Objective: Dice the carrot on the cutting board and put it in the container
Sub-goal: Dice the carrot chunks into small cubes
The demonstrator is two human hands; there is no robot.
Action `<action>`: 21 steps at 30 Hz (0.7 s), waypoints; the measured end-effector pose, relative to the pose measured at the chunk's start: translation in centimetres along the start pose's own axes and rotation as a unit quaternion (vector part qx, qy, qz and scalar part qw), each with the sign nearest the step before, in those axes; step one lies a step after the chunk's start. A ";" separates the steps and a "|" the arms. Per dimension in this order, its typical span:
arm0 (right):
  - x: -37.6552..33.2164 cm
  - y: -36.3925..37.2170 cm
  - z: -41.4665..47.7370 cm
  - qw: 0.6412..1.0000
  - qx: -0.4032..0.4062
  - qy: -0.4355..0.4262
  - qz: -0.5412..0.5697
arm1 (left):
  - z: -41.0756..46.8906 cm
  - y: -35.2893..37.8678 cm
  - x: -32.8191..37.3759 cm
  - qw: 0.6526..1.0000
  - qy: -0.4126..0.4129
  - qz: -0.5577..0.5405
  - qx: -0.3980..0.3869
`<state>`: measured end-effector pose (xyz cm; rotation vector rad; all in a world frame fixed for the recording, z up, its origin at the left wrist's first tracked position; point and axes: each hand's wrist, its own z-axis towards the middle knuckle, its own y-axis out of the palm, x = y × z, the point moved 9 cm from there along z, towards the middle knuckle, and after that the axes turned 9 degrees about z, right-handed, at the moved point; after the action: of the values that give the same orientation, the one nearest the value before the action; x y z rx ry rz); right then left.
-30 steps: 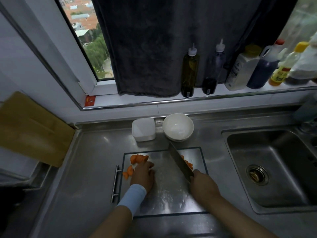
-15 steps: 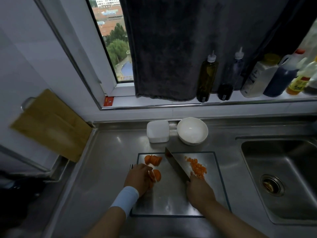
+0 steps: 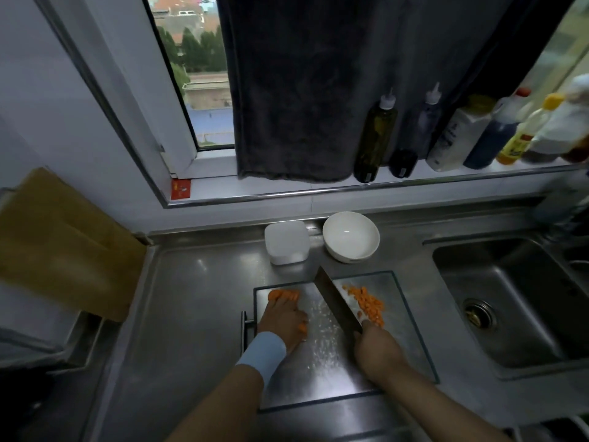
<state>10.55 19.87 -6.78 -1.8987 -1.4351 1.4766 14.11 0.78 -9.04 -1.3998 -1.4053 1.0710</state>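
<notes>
While the carrot is only partly cut, it lies in two groups on the board (image 3: 338,374). Carrot chunks (image 3: 283,295), large and rounded, sit at the 11 o'clock corner of the board. The dice (image 3: 368,304), small orange cubes in a loose pile, lie at about 1 o'clock, well apart from the chunks. One more piece (image 3: 302,327) shows near 9 o'clock, at the thumb side of the left hand (image 3: 282,320).

That hand lies on the board with the fingers stretched forward, almost straight, and the fingertips touch the chunks. I cannot tell if the thumb pinches the single piece or only lies beside it. A pale blue wristband (image 3: 263,349) goes around this wrist.

At 5 o'clock the right hand (image 3: 377,352) has its fingers curled around the handle of the knife (image 3: 338,301). The blade runs from this hand toward 12 o'clock, tilted, between the two groups of carrot, with the dice just beside it at its 3 o'clock side.

Beyond the board, at 12 o'clock, the white container (image 3: 287,242) stands on the counter (image 3: 197,307). A white bowl (image 3: 350,236) stands just beside it, at its 3 o'clock.
</notes>
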 end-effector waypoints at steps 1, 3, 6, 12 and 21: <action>-0.1 0.1 -0.1 1.000 0.003 0.003 -0.001 | 0.2 0.0 -0.2 1.000 -0.002 -0.022 -0.002; -0.1 0.2 -0.3 1.000 0.008 0.014 -0.002 | 0.4 0.2 -0.4 0.996 -0.025 -0.089 0.005; -0.1 0.4 -0.5 1.000 0.017 0.023 0.001 | 0.2 0.9 -0.7 0.981 -0.074 -0.178 0.023; -0.3 0.4 -0.3 0.999 0.024 0.023 -0.016 | -0.7 -1.2 1.6 0.949 -0.021 -0.306 0.075; -0.2 0.3 0.2 1.000 0.014 -0.006 -0.021 | -2.6 -0.1 -2.2 0.945 -0.082 -0.300 0.098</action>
<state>10.47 19.54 -6.98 -1.8357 -1.4432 1.4828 16.62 -1.38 -8.29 -0.6744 -1.6466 0.8974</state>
